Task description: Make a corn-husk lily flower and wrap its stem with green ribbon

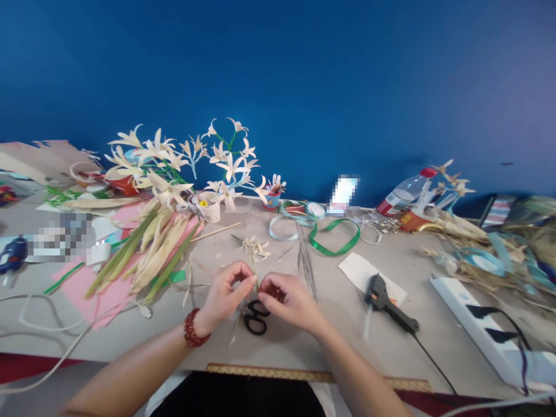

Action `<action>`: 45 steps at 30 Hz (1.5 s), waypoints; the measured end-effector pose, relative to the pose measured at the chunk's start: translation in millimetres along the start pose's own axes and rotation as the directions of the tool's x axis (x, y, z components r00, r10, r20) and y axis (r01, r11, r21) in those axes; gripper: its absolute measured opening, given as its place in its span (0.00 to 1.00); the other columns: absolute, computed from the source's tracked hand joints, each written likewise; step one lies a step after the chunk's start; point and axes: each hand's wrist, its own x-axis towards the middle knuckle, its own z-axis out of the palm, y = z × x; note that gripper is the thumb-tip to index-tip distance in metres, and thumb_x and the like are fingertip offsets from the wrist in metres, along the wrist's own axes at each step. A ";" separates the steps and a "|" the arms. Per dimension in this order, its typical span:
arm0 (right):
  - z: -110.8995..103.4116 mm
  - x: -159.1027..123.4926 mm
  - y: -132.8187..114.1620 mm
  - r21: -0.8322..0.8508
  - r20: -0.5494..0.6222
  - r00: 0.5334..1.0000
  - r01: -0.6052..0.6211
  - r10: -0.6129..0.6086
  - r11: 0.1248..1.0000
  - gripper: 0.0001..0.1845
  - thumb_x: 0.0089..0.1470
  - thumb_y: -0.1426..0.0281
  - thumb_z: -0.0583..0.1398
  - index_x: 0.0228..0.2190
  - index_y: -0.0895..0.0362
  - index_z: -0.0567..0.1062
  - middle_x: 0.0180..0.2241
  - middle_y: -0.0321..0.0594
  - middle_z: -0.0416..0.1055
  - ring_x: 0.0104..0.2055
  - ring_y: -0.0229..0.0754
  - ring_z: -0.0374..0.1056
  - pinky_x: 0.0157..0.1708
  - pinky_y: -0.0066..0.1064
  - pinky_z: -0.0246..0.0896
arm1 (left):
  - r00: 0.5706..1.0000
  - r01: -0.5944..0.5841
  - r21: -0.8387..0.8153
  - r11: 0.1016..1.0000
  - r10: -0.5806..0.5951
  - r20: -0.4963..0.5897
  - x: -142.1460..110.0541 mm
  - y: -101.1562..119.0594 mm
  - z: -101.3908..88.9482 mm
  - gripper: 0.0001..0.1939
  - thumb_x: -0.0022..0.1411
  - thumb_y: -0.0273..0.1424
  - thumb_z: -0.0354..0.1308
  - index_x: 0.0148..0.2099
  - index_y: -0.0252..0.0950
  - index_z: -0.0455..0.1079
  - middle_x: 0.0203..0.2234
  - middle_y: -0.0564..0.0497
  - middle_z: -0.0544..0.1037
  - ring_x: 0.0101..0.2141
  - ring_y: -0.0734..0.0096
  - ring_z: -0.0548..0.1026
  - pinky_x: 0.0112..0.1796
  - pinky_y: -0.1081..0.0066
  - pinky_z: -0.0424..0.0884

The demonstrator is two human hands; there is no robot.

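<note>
Above the middle of the table, my left hand [232, 288] pinches the thin stem of a small cream-petalled artificial flower [255, 247], whose head points away from me. My right hand [290, 298] is closed at the stem's lower part, its fingertips beside those of my left; the stem end is hidden among the fingers. Just below my hands lie scissors [255, 325] with black handles, their blades mostly hidden. Thin grey wires [306, 260] lie to the right. Long dried husk strips [156, 249] in cream and green spread over pink paper at the left.
Finished cream flowers [230, 165] stand in cups along the blue wall. Green ribbon [334, 249] lies behind my right hand. A black glue gun [388, 301] rests by white paper, near a white power strip [473, 324]. A plastic bottle [406, 194] leans at the back right.
</note>
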 end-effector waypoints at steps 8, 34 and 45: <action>6.4 0.2 5.0 -0.161 -0.065 0.997 0.027 -0.038 0.987 0.06 0.51 0.74 0.57 0.24 0.55 0.67 0.21 0.30 0.63 0.23 0.34 0.57 0.25 0.24 0.47 | 0.999 -0.037 0.164 0.986 0.037 0.003 -2.9 -3.0 3.4 0.09 0.63 0.33 0.55 0.30 0.36 0.65 0.22 0.54 0.69 0.24 0.74 0.68 0.28 0.74 0.65; -20.5 -0.1 5.2 -0.348 -0.111 0.807 0.515 -0.580 0.783 0.13 0.59 0.75 0.58 0.45 0.49 0.73 0.43 0.40 0.76 0.49 0.45 0.68 0.59 0.48 0.53 | 0.683 0.623 -0.439 0.647 -0.177 0.708 6.5 4.7 -5.9 0.09 0.57 0.35 0.58 0.30 0.34 0.66 0.19 0.53 0.67 0.15 0.77 0.63 0.23 0.69 0.61; -16.5 -0.3 4.8 -0.163 -0.116 0.969 0.199 -0.219 0.967 0.08 0.64 0.71 0.52 0.35 0.56 0.71 0.33 0.41 0.70 0.35 0.41 0.66 0.35 0.29 0.59 | 0.961 -0.045 -0.007 0.999 0.045 0.273 16.8 10.1 -21.7 0.12 0.66 0.38 0.52 0.40 0.35 0.71 0.31 0.48 0.75 0.31 0.69 0.74 0.36 0.67 0.71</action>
